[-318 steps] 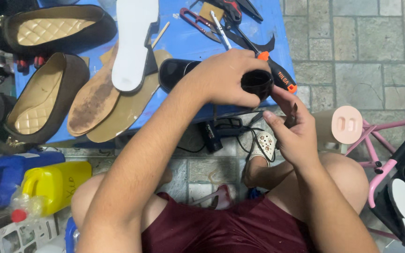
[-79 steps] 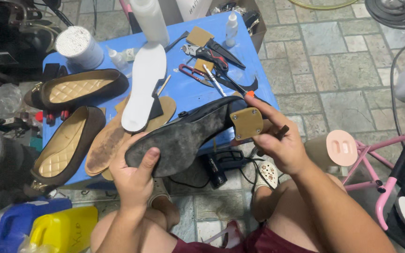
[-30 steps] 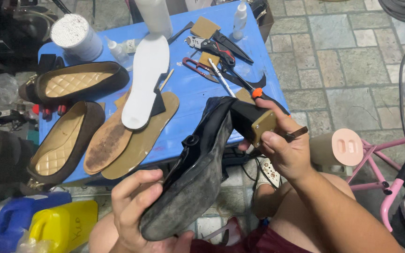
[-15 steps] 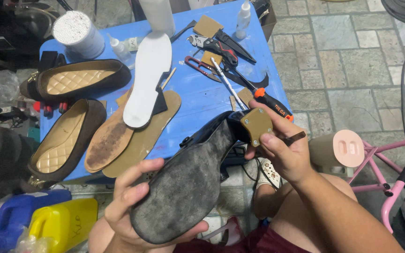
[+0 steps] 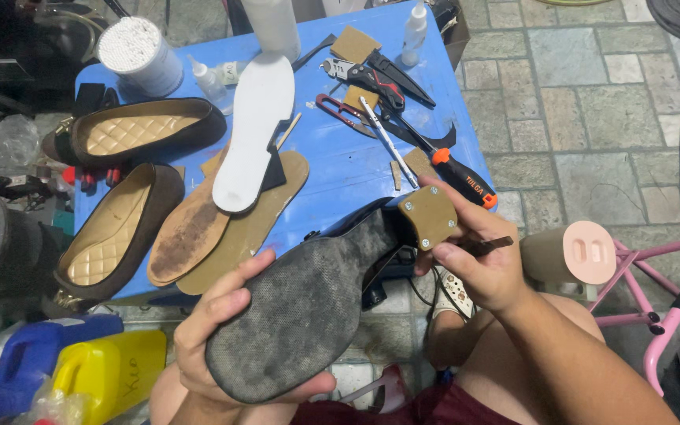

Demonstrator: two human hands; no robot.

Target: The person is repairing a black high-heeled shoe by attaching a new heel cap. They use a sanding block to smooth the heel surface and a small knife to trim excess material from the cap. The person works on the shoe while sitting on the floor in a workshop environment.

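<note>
Blue table [image 5: 340,169], hands gripping scuffed grey sole [image 5: 301,307], tan heel [image 5: 428,218]

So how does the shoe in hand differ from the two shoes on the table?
The held shoe is turned sole-up, showing a worn grey sole and tan heel piece; the two table shoes lie upright, showing quilted tan insoles. The held shoe is gripped by the left hand and right hand; the table shoes lie untouched. All are dark flats.
</note>
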